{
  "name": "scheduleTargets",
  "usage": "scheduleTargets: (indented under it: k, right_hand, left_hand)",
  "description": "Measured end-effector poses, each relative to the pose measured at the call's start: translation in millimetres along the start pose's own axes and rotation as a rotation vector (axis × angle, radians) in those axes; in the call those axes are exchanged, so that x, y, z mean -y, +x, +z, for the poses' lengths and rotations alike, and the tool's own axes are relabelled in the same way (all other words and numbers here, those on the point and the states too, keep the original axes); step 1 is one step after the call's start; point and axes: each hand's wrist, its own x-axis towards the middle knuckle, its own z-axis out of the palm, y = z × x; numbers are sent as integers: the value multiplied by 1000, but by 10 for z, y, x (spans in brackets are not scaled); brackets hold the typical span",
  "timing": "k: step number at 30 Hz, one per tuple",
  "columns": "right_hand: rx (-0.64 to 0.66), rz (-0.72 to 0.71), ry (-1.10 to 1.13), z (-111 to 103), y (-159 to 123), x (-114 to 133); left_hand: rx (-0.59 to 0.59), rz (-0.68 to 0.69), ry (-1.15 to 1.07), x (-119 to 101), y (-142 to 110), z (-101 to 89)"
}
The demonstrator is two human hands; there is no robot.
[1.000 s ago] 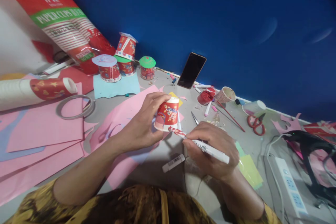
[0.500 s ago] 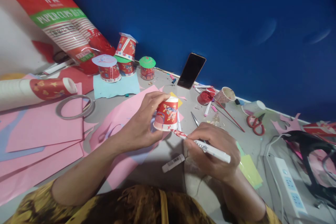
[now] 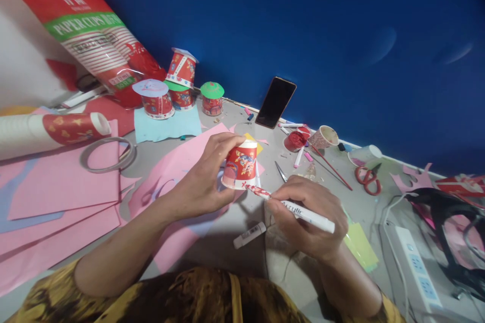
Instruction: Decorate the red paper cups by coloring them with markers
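My left hand (image 3: 210, 176) grips a red patterned paper cup (image 3: 244, 164), which is upside down with its white rim at the bottom. Thumb and fingers press on its left side and top. In my right hand (image 3: 310, 217) is a white acrylic marker (image 3: 308, 216), pinched between thumb and fingers. Its red-stained tip meets the cup's white rim, where a small red mark shows. Below the cup lies a white glue stick (image 3: 250, 235). Pink paper (image 3: 178, 176) spreads under and behind my left hand.
Decorated cups (image 3: 155, 103) with paper tops stand at the back left near a paper-cup bag (image 3: 98, 30). A phone (image 3: 276, 102) leans on the blue wall. Red-handled scissors (image 3: 368, 180), a power strip (image 3: 419, 267) and a tape roll (image 3: 108, 154) lie around.
The marker tip has shifted slightly left and up along the cup's rim, and the red mark there looks a little larger. My left hand and the cup have stayed in place.
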Motion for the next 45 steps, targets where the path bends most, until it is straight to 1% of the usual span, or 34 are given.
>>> scheduleTargets:
  k: [7, 14, 23, 34, 41, 45]
  right_hand:
    - [15, -4, -16, -3, 8, -13]
    - [-3, -5, -22, -31, 23, 1]
    - [4, -2, -19, 0, 10, 3]
    - [-8, -4, -23, -35, 27, 15]
    - [11, -26, -22, 4, 22, 21]
    - [-4, -20, -17, 9, 21, 24]
  left_hand:
    - [-10, 20, 4, 17, -4, 7]
    - [-7, -18, -36, 13, -10, 27]
    - [-3, 10, -6, 23, 2, 28]
    - [-11, 12, -15, 44, -17, 26]
    - [11, 27, -14, 2, -8, 18]
    - [17, 22, -21, -14, -3, 15]
